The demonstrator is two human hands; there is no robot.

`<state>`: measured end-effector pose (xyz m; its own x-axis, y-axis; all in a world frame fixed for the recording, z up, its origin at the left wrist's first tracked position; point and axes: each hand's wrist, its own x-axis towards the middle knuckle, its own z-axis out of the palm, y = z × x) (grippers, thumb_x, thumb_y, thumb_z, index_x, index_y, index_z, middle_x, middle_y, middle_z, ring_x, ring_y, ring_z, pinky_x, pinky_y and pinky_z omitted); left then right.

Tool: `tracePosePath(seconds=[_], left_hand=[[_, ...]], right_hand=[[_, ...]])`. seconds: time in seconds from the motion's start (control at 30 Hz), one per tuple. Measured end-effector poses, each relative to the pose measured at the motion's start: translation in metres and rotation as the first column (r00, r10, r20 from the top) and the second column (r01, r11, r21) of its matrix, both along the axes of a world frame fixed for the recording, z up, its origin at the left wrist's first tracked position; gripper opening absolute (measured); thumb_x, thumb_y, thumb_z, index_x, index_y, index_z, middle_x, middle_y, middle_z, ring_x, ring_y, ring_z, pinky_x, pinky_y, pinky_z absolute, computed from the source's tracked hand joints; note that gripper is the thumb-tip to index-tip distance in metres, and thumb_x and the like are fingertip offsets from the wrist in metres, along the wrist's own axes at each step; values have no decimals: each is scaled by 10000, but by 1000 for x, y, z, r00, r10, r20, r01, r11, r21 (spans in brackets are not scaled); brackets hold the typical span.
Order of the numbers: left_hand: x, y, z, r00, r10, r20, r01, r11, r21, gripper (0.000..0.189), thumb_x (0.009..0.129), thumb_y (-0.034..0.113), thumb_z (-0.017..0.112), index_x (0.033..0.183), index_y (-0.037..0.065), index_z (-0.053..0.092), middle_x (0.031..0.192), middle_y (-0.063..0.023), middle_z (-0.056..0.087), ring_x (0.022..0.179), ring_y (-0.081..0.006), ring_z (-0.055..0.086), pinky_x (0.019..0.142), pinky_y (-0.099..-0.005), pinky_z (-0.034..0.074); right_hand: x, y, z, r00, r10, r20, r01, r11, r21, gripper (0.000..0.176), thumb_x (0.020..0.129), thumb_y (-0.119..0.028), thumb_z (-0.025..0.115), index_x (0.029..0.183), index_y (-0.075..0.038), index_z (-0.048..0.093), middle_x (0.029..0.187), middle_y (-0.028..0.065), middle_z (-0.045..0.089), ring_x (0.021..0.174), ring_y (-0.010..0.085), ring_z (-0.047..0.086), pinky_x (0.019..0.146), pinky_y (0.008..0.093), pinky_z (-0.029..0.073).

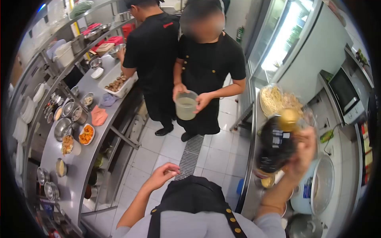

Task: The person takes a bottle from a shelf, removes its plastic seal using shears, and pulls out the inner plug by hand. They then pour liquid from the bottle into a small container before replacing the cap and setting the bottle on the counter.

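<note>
My right hand grips a large dark bottle with a gold cap and a pale-marked label, held up above the right counter. Motion blurs the bottle, and its wording cannot be read. Below it on the counter sits a small bowl of something yellow, partly hidden. My left hand hangs over the floor in front of my black apron. Its fingers are loosely bent and apart from the thumb, with nothing in them.
A co-worker faces me in the aisle, holding a clear tub of cloudy liquid. Another person works at the left steel counter. Noodles in a bag, a large lidded container and a microwave stand right.
</note>
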<state>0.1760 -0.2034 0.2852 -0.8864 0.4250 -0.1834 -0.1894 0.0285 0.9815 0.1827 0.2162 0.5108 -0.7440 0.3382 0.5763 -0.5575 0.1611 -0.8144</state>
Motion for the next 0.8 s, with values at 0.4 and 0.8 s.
tracePosePath(seconds=[0.4,0.8], left_hand=[[68,-12,141,645,504,-575,-488,850,198,625,810,227,842,1345,51,572,1384,-151,582,1303,-281,556,1113,-414,414],[245,12,140,49,877,-478,-974,149,173,269,876,119,755,1087,34,610,1211,-168,677,1196,-252,614,1054,-407,459]], right_hand=[[-49,-216,-118,184,967,174,-921,231,-313,325,818,2,828,1030,-12,582,965,74,661,881,107,657,792,257,532],[63,-345,-160,-576,817,29,-700,-475,-533,290,887,-8,765,1041,-34,520,1000,113,697,922,129,677,815,272,539]])
